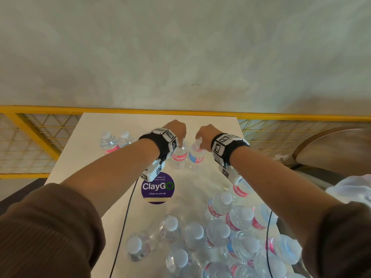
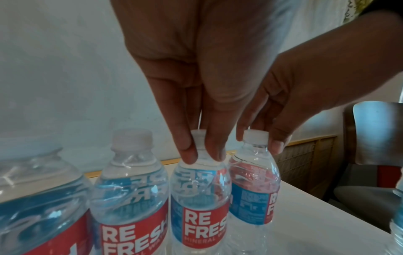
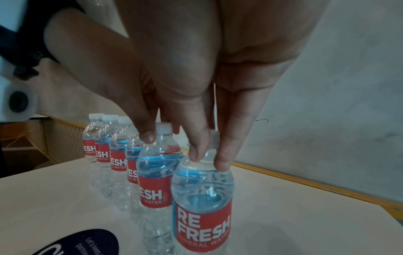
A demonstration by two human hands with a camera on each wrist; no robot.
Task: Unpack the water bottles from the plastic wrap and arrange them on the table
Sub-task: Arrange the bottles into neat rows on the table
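Two hands set bottles at the far end of a white table (image 1: 84, 149). The left hand (image 1: 176, 129), just above centre in the head view, pinches the neck of one water bottle (image 1: 179, 155) between fingertips (image 2: 189, 153) and thumb. The right hand (image 1: 206, 135), immediately to its right, pinches the neck of a second bottle (image 1: 196, 156) the same way. Both bottles stand upright, side by side and almost touching. Each is small, clear, ribbed in its lower half and filled with water, with a white screw cap and a red-and-blue label reading "REFRESH MINERAL WATER" in white. To the left of the pair, further bottles (image 3: 104, 141) continue the same upright row toward the table's left edge. At lower right of the head view, a cluster of identical bottles (image 1: 218, 233) sits in loose, clear plastic wrap (image 1: 198, 183). A round purple sticker (image 1: 157, 187) marked "ClayGo" lies at the table's centre.
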